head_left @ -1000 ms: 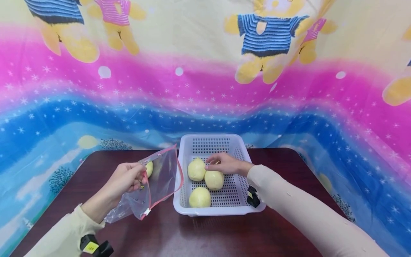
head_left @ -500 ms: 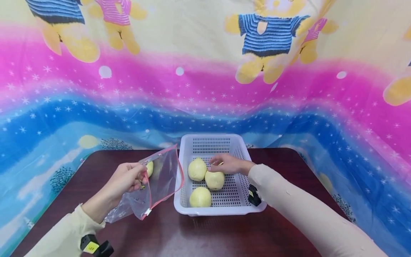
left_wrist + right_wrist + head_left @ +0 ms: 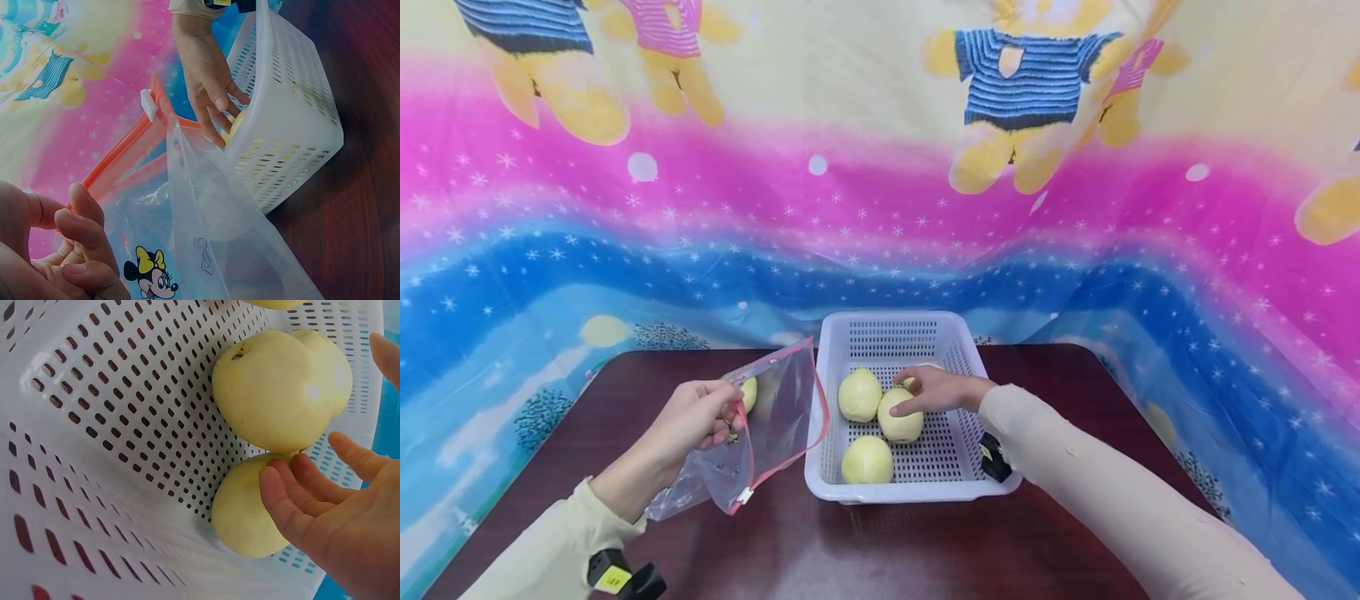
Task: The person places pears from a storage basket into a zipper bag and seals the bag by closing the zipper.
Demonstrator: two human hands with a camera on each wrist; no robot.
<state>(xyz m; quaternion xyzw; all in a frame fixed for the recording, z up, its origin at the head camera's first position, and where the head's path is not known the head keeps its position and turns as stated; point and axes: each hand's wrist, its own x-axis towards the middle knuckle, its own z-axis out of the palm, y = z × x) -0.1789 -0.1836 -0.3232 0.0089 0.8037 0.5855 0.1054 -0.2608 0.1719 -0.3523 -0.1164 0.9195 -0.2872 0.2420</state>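
Note:
My left hand [image 3: 700, 414] grips the edge of a clear slider bag [image 3: 782, 408] with a red rim and a printed cartoon mouse [image 3: 152, 273]. The bag's mouth gapes toward the white basket. Through the plastic, beside the left fingers, a yellow-green rounded shape [image 3: 749, 395] shows. Over the basket, my right hand [image 3: 936, 389] reaches down among several pale yellow pears, thumb spread above the middle pear [image 3: 900, 421]. In the right wrist view its fingertips lie against a pear [image 3: 247, 515], thumb apart from it. Another pear [image 3: 867, 460] sits near the basket's front.
The perforated white plastic basket [image 3: 917, 493] stands on a dark red-brown table [image 3: 880, 554], its left rim close to the bag. A colourful printed cloth [image 3: 880, 217] hangs behind and around the table. Each forearm wears a black camera.
My right hand has turned slightly and spread its thumb away from the fingers, now over the middle pear. The left hand and bag stay in place.

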